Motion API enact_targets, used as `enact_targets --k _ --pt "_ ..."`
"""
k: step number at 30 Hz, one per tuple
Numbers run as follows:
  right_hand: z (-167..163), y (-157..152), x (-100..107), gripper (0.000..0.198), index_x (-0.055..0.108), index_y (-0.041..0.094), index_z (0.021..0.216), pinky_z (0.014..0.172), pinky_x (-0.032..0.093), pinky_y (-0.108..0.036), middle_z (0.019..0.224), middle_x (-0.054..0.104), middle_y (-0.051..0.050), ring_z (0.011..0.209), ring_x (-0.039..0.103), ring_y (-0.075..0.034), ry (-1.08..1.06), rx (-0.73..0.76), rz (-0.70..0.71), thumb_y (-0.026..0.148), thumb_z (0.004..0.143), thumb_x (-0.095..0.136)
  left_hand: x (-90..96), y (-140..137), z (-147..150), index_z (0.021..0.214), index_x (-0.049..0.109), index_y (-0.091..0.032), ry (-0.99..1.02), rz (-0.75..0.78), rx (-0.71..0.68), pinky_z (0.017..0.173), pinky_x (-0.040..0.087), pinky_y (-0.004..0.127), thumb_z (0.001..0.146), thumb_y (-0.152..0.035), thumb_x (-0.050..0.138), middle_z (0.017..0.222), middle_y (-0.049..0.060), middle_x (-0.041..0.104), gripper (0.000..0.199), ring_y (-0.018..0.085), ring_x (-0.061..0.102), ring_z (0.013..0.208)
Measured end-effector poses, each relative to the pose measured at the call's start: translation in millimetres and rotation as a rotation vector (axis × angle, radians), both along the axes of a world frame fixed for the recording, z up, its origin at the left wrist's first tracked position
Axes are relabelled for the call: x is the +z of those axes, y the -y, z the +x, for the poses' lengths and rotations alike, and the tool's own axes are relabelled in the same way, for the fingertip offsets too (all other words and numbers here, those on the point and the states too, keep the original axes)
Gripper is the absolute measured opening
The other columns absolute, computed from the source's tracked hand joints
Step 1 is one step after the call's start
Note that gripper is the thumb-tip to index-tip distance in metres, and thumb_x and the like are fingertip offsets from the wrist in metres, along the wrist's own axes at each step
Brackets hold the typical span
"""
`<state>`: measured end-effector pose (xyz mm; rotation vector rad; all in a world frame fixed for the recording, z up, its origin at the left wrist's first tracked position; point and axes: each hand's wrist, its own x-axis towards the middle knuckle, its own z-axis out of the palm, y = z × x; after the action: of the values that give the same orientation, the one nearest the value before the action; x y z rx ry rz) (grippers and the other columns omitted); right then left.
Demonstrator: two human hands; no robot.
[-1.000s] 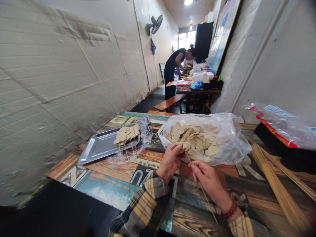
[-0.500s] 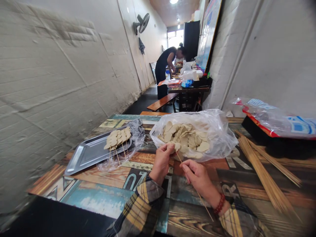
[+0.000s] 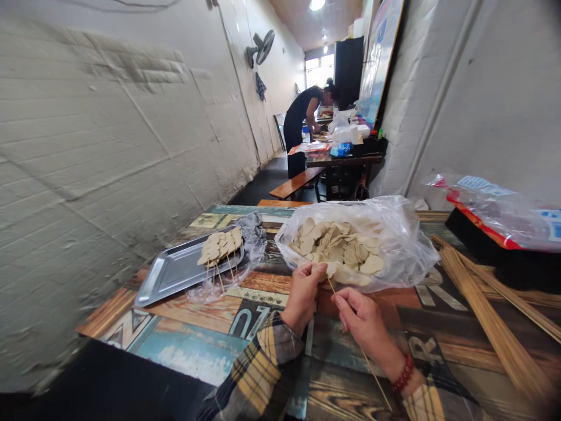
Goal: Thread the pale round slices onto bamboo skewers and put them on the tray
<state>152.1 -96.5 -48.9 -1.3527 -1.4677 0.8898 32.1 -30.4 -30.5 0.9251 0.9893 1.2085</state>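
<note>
Lowered slightly since half a second ago, the left hand (image 3: 302,293) pinches a flat, pale slice (image 3: 332,271) at the top of one thin wooden skewer (image 3: 376,380); the right hand (image 3: 364,323), thumb and forefinger together, grips its shaft. Beside the crinkled plastic bag (image 3: 407,251), it slants lengthwise, leaning left, toward the far edge of the table (image 3: 188,351). About five sticks (image 3: 220,279) overhang one metal tray (image 3: 175,266).

Patterned table (image 3: 188,351) under tray (image 3: 169,275), bag (image 3: 407,248), skewers (image 3: 482,313)
</note>
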Motion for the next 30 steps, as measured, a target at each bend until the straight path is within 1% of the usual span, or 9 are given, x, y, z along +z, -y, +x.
enact_targets --k 4,11,14,17,20,22,24,27,30 --pt "1.4 -1.2 0.0 0.034 0.057 0.021 0.072 0.047 0.035 -0.024 0.043 0.047 0.006 0.041 0.045 -0.012 -0.029 -0.017 0.000 0.048 0.089 0.046 -0.2 6.0 4.5 0.060 0.057 -0.014 -0.007 -0.020 -0.047 0.051 0.033 0.022 0.064 -0.046 0.075 0.054 -0.001 0.053 0.037 0.008 0.045 0.051" --pt "4.3 -5.3 -0.5 0.032 0.057 0.021 0.070 0.046 0.034 -0.025 0.043 0.046 0.006 0.041 0.044 -0.012 -0.038 -0.047 0.009 0.045 0.088 0.047 -1.4 13.5 12.2 0.062 0.060 -0.013 0.025 -0.017 -0.083 0.053 0.032 0.021 0.060 -0.047 0.077 0.057 -0.003 0.052 0.038 0.007 0.041 0.053" --pt "6.4 -6.2 2.6 0.031 0.059 0.020 0.072 0.046 0.034 -0.024 0.045 0.045 0.006 0.043 0.043 -0.012 -0.055 -0.050 -0.016 0.045 0.087 0.047 0.4 10.2 9.3 0.070 0.066 -0.013 0.004 0.001 -0.108 0.057 0.036 0.022 0.063 -0.048 0.075 0.064 0.000 0.058 0.037 0.009 0.047 0.058" --pt "9.4 -5.9 9.8 0.031 0.063 0.019 0.076 0.045 0.032 -0.023 0.046 0.043 0.006 0.043 0.041 -0.011 -0.057 -0.097 -0.033 0.045 0.086 0.048 4.9 0.2 -0.7 0.085 0.069 -0.014 -0.056 0.081 -0.018 0.061 0.039 0.023 0.068 -0.048 0.072 0.075 0.004 0.064 0.039 0.011 0.052 0.064" --pt "12.4 -5.8 15.5 0.031 0.064 0.019 0.077 0.044 0.031 -0.023 0.046 0.042 0.007 0.043 0.040 -0.011 -0.068 -0.142 -0.031 0.045 0.085 0.049 8.9 -17.8 -15.5 0.089 0.067 -0.016 -0.103 0.203 0.151 0.063 0.042 0.025 0.072 -0.047 0.068 0.076 0.004 0.065 0.036 0.011 0.053 0.062" --pt "13.9 -6.1 17.6 0.031 0.064 0.018 0.079 0.044 0.032 -0.022 0.046 0.042 0.007 0.043 0.040 -0.011 -0.098 -0.138 -0.035 0.045 0.084 0.050 10.2 -33.6 -25.1 0.088 0.067 -0.017 -0.238 0.302 0.244 0.067 0.043 0.026 0.074 -0.043 0.065 0.076 0.004 0.065 0.029 0.014 0.056 0.067" --pt "14.7 -6.4 19.9 0.031 0.064 0.018 0.079 0.043 0.031 -0.022 0.046 0.043 0.007 0.042 0.040 -0.010 -0.118 -0.140 -0.046 0.045 0.083 0.050 10.2 -50.2 -32.8 0.084 0.067 -0.018 -0.493 0.406 0.293 0.072 0.043 0.029 0.076 -0.035 0.063 0.078 0.005 0.065 0.020 0.017 0.057 0.074" --pt "15.4 -6.6 23.5 0.029 0.064 0.018 0.078 0.043 0.031 -0.022 0.045 0.042 0.007 0.042 0.040 -0.010 -0.133 -0.153 -0.038 0.044 0.082 0.050 6.6 -70.9 -39.5 0.083 0.068 -0.018 -0.894 0.510 0.283 0.078 0.042 0.034 0.075 -0.025 0.062 0.082 0.007 0.064 0.012 0.020 0.056 0.079" --pt "15.5 -7.5 22.6 0.028 0.064 0.019 0.077 0.043 0.031 -0.022 0.045 0.043 0.007 0.042 0.040 -0.011 -0.136 -0.136 -0.017 0.042 0.083 0.050 -1.9 -81.7 -40.8 0.085 0.068 -0.017 -1.125 0.504 0.255 0.080 0.041 0.036 0.073 -0.025 0.064 0.085 0.010 0.061 0.014 0.024 0.056 0.084"
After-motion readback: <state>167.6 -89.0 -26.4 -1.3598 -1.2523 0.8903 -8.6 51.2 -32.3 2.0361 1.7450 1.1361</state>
